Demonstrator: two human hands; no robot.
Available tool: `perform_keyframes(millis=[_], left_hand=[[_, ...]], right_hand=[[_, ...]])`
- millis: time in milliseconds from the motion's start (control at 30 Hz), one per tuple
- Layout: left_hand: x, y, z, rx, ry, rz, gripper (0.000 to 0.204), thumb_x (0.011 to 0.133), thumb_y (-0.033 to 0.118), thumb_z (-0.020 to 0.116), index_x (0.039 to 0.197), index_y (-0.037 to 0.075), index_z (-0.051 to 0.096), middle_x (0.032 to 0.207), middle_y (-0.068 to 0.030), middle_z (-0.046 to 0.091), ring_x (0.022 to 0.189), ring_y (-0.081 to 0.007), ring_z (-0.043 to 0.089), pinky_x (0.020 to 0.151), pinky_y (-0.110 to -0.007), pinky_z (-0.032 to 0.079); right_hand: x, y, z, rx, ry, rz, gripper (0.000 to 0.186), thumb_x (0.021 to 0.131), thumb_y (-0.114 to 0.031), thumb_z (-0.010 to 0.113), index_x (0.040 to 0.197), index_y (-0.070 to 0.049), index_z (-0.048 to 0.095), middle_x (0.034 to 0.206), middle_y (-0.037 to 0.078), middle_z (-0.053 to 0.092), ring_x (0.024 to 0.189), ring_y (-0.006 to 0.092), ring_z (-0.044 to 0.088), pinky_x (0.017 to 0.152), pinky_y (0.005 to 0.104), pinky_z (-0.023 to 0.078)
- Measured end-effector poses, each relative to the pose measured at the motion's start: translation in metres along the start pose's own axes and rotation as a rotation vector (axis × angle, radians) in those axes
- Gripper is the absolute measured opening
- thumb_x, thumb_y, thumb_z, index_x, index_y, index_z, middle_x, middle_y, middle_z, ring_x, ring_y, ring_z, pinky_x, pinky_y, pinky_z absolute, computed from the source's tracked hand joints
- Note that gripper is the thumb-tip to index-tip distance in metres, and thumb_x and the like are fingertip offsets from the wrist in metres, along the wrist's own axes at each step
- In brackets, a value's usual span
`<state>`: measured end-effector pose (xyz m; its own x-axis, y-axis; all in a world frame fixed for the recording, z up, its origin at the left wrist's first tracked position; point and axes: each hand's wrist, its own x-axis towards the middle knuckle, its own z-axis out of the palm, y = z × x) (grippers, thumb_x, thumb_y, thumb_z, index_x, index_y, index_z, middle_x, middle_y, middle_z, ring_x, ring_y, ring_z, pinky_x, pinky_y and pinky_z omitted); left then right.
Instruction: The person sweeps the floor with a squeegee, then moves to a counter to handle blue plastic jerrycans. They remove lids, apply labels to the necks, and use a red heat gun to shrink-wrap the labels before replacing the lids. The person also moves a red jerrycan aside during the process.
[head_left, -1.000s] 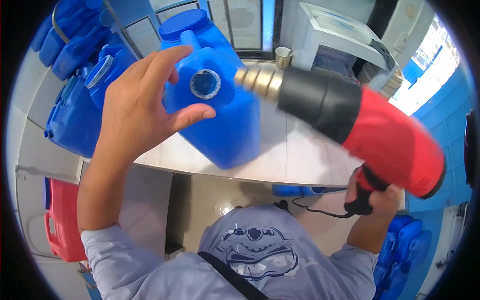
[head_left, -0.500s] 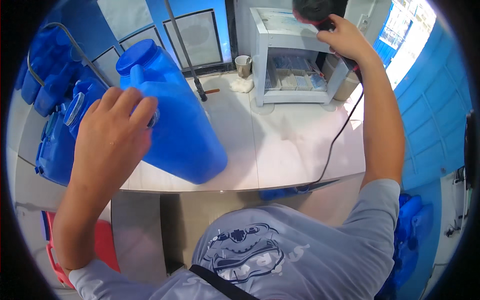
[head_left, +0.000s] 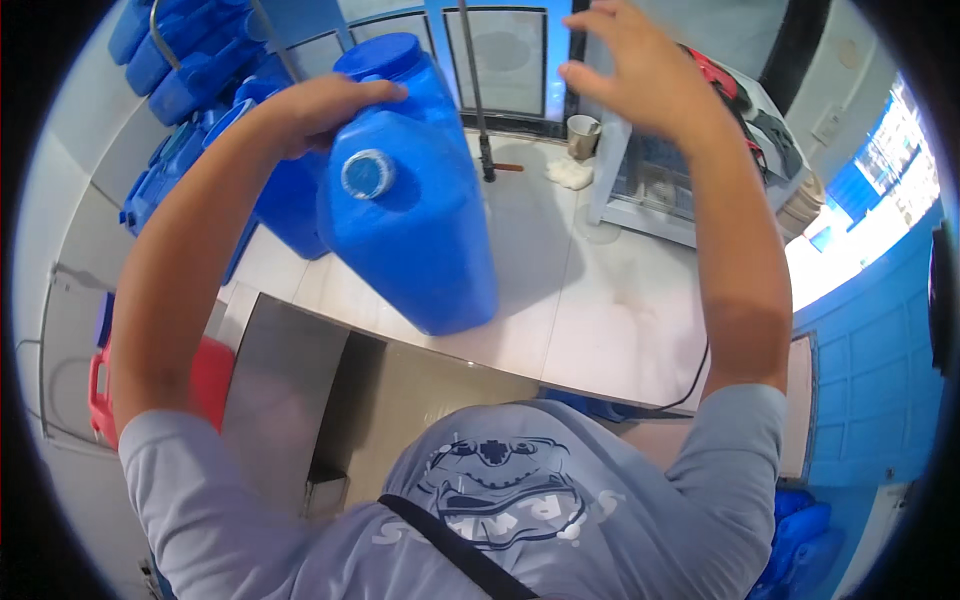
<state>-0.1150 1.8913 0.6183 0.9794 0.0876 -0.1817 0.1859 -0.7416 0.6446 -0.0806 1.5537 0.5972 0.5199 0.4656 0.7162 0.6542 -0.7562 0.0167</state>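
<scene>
A large blue plastic jug (head_left: 420,230) stands tilted on the white tiled counter (head_left: 620,330). It has a wide blue screw lid (head_left: 378,52) and a small spout with a whitish-rimmed cap (head_left: 367,174) facing me. My left hand (head_left: 325,105) grips the jug at its top handle, with the fingers partly hidden behind it. My right hand (head_left: 635,70) hangs in the air right of the jug, fingers spread, with nothing in it. Beyond that hand, a red and black corded hand-held blower (head_left: 718,78) lies on top of the white rack, partly hidden by my arm.
The white rack (head_left: 650,222) stands on the counter, a grey cup (head_left: 582,135) and a white cloth (head_left: 570,173) beside it. A metal pipe with an orange-handled valve (head_left: 487,165) rises behind the jug. More blue jugs (head_left: 170,165) crowd the left; a red container (head_left: 212,380) sits below.
My right hand has let go of the blower, which now rests on the rack. My left hand has moved from the spout to the jug's handle. The view has shifted.
</scene>
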Motion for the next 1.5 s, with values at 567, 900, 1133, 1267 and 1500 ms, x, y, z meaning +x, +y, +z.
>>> perform_keyframes(millis=[567,900,1133,1267,1500], left_hand=[[0.003,-0.010,0.065,-0.693,0.223,0.416,0.039,0.088,0.006,0.057,0.127,0.002,0.056,0.103,-0.0154,0.068,0.097,-0.0246,0.066,0.085,-0.036,0.054],[-0.047,0.014,0.146,-1.032,0.040,0.717,0.043,0.091,0.005,0.067,0.126,0.002,0.043,0.117,-0.0100,0.059,0.116,-0.0237,0.058,0.099,-0.036,0.047],[-0.065,-0.010,0.247,-0.258,0.015,1.102,0.039,0.088,-0.005,0.068,0.120,0.003,0.046,0.110,-0.0108,0.057,0.111,-0.0250,0.061,0.094,-0.036,0.050],[-0.049,0.000,0.253,-0.318,0.138,1.211,0.035,0.087,-0.006,0.067,0.116,0.002,0.048,0.108,-0.0123,0.058,0.107,-0.0259,0.063,0.090,-0.036,0.051],[-0.062,0.004,0.249,-0.068,0.105,1.093,0.036,0.086,0.003,0.072,0.116,0.005,0.052,0.104,-0.0101,0.061,0.100,-0.0252,0.064,0.085,-0.036,0.051]], right_hand=[[-0.154,-0.117,0.089,1.002,-0.131,0.496,0.127,0.056,-0.050,0.093,0.151,-0.001,0.024,0.151,0.023,0.036,0.139,0.0352,0.038,0.115,0.0434,0.032],[-0.205,-0.012,0.108,0.951,-0.140,0.811,0.077,0.087,-0.042,0.071,0.146,-0.008,0.036,0.133,0.018,0.056,0.116,0.0315,0.061,0.093,0.0398,0.051],[-0.205,-0.013,0.075,1.294,-0.734,1.305,0.088,0.091,-0.077,0.033,0.141,-0.005,0.043,0.117,0.018,0.064,0.104,0.0312,0.065,0.090,0.0418,0.050],[-0.218,-0.022,0.104,1.291,-0.343,1.233,0.090,0.090,-0.077,0.036,0.144,-0.006,0.041,0.127,0.020,0.059,0.113,0.0375,0.060,0.096,0.0537,0.048],[-0.214,-0.029,0.123,1.845,-0.368,1.320,0.085,0.090,-0.065,0.053,0.149,-0.009,0.027,0.137,0.016,0.048,0.113,0.0353,0.058,0.094,0.0563,0.049]])
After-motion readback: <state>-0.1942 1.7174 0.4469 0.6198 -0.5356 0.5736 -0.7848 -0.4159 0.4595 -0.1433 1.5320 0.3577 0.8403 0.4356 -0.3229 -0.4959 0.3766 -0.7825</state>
